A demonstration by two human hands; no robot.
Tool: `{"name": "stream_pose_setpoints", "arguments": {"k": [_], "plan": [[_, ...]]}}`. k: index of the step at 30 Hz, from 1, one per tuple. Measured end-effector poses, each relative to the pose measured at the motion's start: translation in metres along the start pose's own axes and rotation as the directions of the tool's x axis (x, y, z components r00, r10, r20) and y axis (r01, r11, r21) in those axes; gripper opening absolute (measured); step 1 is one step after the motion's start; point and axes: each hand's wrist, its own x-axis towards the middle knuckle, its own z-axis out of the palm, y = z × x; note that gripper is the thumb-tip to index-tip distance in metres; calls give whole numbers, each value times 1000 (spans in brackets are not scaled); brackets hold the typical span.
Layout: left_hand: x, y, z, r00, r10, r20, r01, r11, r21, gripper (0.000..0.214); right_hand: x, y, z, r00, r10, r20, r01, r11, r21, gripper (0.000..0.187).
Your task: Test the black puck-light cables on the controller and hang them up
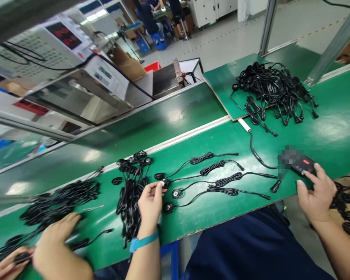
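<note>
My left hand (150, 202), with a blue wristband, pinches a small round black puck (165, 182) at the end of a thin black cable. Several such cables (218, 181) lie side by side on the green bench (192, 217), each with a tied coil in the middle and a puck at its left end. At the bench's near edge my right hand (316, 194) grips a black control box (303, 165) with a red display, index finger on top and thumb at its side. A loose plug (275, 186) lies just left of the box.
A heap of black cables (275, 91) rests on a green board at the back right. Another bundle (131, 190) lies left of my left hand. A co-worker's two hands (54, 243) handle more cables (61, 198) at the far left. Black pucks (348, 216) lie at the right edge.
</note>
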Motion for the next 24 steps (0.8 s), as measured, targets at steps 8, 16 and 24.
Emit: {"name": "stream_pose_setpoints", "arguments": {"k": [8, 16, 24], "plan": [[16, 4, -5, 995, 0, 96, -10, 994, 108, 42, 12, -29, -29, 997, 59, -50, -47, 977, 210, 48], [30, 20, -13, 978, -47, 205, 7, 982, 190, 47, 37, -52, -22, 932, -160, 325, -3, 893, 450, 27], [29, 22, -21, 959, -134, 251, 97, 983, 155, 62, 64, -57, -10, 816, -226, 532, 21, 931, 363, 20]]}}
